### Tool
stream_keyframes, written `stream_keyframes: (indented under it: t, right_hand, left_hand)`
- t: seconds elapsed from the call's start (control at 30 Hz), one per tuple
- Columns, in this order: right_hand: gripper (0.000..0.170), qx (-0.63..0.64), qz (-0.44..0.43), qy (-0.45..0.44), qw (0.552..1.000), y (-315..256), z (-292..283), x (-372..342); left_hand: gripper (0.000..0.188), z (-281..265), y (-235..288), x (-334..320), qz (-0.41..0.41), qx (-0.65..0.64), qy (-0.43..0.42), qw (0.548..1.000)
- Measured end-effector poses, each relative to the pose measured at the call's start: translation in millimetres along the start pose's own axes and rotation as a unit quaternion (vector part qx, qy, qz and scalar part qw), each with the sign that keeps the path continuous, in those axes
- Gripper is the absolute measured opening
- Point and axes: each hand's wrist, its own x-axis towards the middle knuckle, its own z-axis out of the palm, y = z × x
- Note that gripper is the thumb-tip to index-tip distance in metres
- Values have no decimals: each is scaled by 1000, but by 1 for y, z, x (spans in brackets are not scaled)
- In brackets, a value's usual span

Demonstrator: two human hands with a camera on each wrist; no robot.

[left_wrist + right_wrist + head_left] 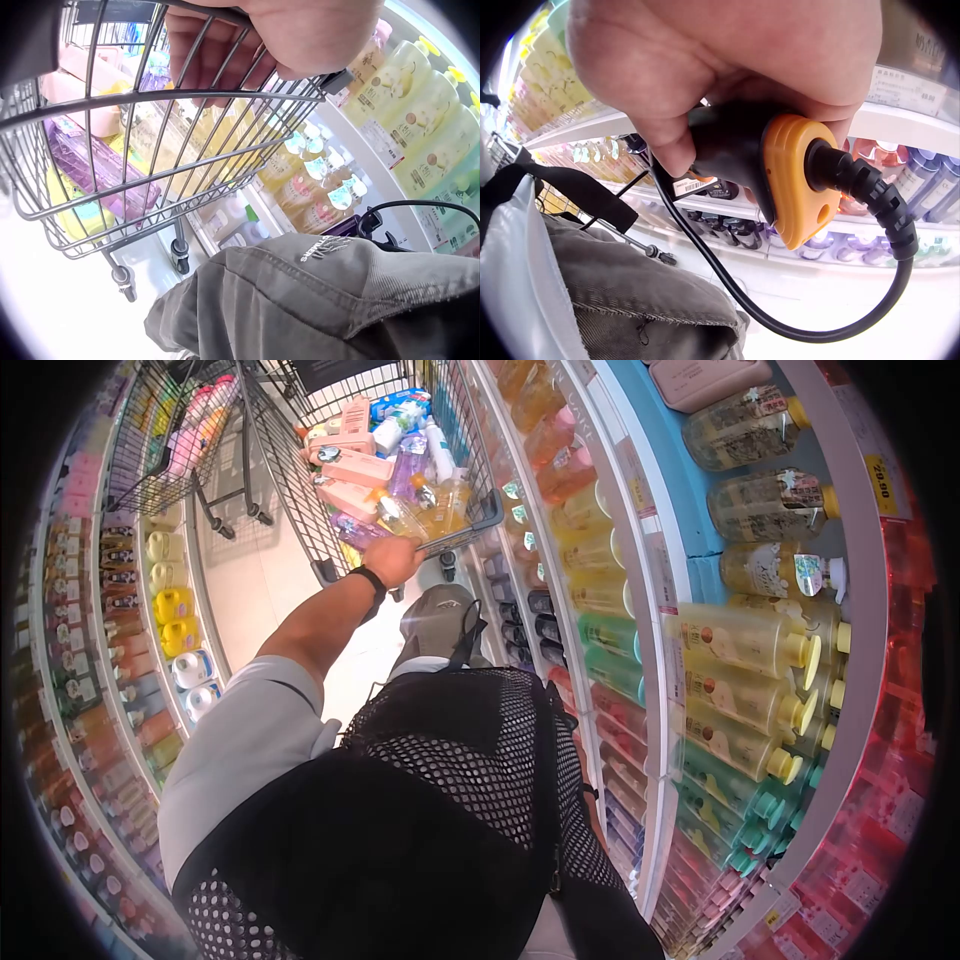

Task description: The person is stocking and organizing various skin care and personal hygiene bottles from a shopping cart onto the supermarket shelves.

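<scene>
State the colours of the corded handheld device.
The device is black and orange, clearest in the right wrist view.

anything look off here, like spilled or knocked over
No spill or damage shows. In the shopping cart, pink bottles and a purple bottle lie jumbled at mixed angles, which looks untidy compared with the yellow bottles standing in a row.

Grips out front a dark wire cart (489, 512) heaped with purple and yellow bottles (450, 505), and holds a tilted black-and-orange device (799, 180) trailing a looped cord (817, 337).
</scene>
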Motion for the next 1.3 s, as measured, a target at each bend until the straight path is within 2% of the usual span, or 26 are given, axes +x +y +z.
stream_keyframes:
  t: [0.33,0.63,0.7,0.73,0.77,0.83,0.87,0.9,0.97,1.0,1.07,1.1,1.13,1.17,1.2,1.23,1.3]
  right_hand:
    - [51,-30,9,5,1000,12,18,13]
    - [50,-63,20,5,998,-32,32,19]
    - [46,6,10,-1,1000,-48,29,17]
    - [46,4,13,0,1000,-58,28,19]
    - [44,68,24,2,997,-50,33,32]
    - [39,198,50,4,979,-35,45,44]
    - [37,158,28,10,987,-67,33,31]
    - [37,159,34,13,987,-104,20,16]
    - [34,150,54,-16,987,-166,-1,-11]
    - [31,103,-26,13,994,-163,8,-10]
    - [30,105,17,2,994,-168,8,-18]
    - [29,110,52,-9,993,-187,4,-26]
    - [28,74,101,7,992,-225,-5,-44]
    - [28,76,109,12,991,-227,-4,-50]
    - [28,83,107,17,991,-228,-4,-54]
    - [27,91,105,23,990,-230,-3,-58]
    - [28,91,117,34,988,-239,-1,-72]
  left_hand:
    - [27,-2,-8,14,16,8,-3,1000]
    - [30,-8,-25,34,43,-37,-12,998]
    - [33,-17,-24,38,42,-74,-24,996]
    - [43,-24,-24,41,30,-82,-70,994]
    - [43,-32,-24,50,31,-87,-72,993]
    - [52,-44,-27,65,-18,-131,-172,976]
    - [60,-51,-29,81,-52,-155,-199,966]
    - [60,-44,-37,99,-48,-157,-204,965]
    - [69,-16,-56,134,-51,-204,-87,974]
    - [69,-10,-57,152,-48,-207,-94,973]
    - [81,4,-54,187,-84,-213,-142,963]
    - [81,16,-54,202,-79,-215,-148,962]
    - [90,33,-52,215,-107,-201,-137,964]
    - [99,37,-45,221,-134,-187,-127,965]
    - [99,40,-38,229,-174,-186,-136,958]
    - [99,43,-34,234,-166,-187,-141,958]
    - [95,45,-27,234,-207,-223,-126,944]
